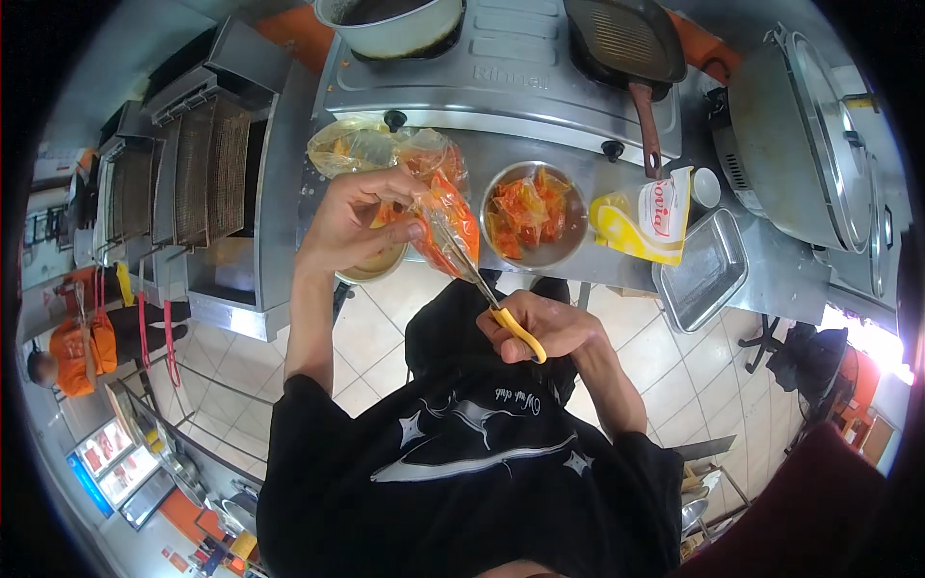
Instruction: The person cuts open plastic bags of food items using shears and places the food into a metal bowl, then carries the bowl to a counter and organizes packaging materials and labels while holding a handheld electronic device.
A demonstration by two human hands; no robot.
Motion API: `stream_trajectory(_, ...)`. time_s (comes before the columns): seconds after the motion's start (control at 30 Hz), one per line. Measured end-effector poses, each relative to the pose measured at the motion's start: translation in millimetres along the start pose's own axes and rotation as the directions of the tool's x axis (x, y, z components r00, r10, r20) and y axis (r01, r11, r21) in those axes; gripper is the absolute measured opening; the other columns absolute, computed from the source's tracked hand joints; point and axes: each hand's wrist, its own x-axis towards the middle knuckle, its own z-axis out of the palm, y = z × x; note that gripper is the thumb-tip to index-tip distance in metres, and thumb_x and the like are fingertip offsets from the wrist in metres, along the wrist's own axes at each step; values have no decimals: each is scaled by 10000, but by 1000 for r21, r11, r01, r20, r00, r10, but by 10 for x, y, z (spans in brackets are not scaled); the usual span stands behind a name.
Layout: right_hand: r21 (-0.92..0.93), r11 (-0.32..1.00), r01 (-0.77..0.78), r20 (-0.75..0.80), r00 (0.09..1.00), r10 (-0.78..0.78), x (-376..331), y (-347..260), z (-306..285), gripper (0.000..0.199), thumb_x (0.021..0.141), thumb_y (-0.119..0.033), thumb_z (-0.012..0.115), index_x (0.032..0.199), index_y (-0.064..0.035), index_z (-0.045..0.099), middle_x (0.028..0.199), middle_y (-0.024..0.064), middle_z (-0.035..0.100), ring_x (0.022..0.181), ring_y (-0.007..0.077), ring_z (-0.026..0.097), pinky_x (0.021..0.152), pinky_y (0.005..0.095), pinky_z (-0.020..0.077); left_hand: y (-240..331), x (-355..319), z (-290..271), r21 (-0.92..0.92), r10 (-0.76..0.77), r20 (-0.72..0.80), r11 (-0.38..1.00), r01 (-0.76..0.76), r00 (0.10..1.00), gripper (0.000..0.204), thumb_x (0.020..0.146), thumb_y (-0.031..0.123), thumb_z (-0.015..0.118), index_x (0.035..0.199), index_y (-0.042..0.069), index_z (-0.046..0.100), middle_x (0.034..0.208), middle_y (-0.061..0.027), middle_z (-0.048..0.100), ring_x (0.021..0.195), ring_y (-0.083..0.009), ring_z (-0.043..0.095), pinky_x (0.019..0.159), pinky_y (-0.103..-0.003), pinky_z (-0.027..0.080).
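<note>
My left hand (361,223) pinches a small clear plastic bag (455,214) smeared with red-orange sauce, holding it up over the near edge of the counter. From the right, my right hand (551,326) grips scissors (518,335) with yellow handles, and their blades lie against the bag; whether they are cutting it I cannot tell. Just right of the bag is a round metal bowl (576,231) with several sauce-stained plastic pieces (528,210) in it. Behind my left hand lie a yellowish clear bag (349,147) and another bag with orange contents (438,154). Below that hand, a round container (369,272) is partly hidden.
Along the back stands a gas stove (511,72) with a pot (409,37) and a grill pan (631,43). A yellow-white packet (631,217), white cup (706,188), metal tray (730,279) and large cooker (776,135) are right. Fryer baskets (212,164) and a person (72,347) are left.
</note>
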Motion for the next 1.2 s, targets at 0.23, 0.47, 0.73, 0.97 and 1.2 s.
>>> stream_trajectory(0.23,-34,996,82,-20,996,-83,44,18,4,597,779,-598,661,588,-132,340,540,-86,299,506,34,290,446,237,201,32,-34,36,-56,-94,-20,994,93,995,316,724,-15,759,1016,-1,639,964,-66,667,853,-85,614,758,-227,473)
stream_trajectory(0.47,-11,999,32,-7,999,-32,69,18,0,645,690,-662,694,602,-129,342,533,-81,306,497,28,288,445,229,215,40,-30,46,101,-157,14,983,155,987,359,705,16,781,1033,7,634,820,-53,696,788,-68,610,731,-226,460)
stream_trajectory(0.73,19,999,50,-21,999,-49,112,36,12,626,704,-647,695,604,-139,342,540,-80,304,499,32,287,447,226,211,169,33,64,168,-236,27,959,228,971,388,673,29,796,1028,28,638,806,-48,698,778,-73,610,745,-237,440)
stream_trajectory(0.97,-26,998,63,-76,995,-65,172,102,-6,652,686,-673,692,591,-134,336,556,-85,286,506,34,285,452,233,204,195,54,75,192,-343,14,923,334,939,417,644,27,815,1025,59,647,824,-26,692,768,-73,615,705,-243,429)
stream_trajectory(1.2,-46,999,26,-93,995,-30,186,78,-17,591,776,-582,676,586,-135,341,542,-84,275,514,45,257,469,248,194,195,125,84,192,-429,63,891,411,901,425,617,-4,815,1010,57,664,879,0,682,747,-76,618,653,-237,396)
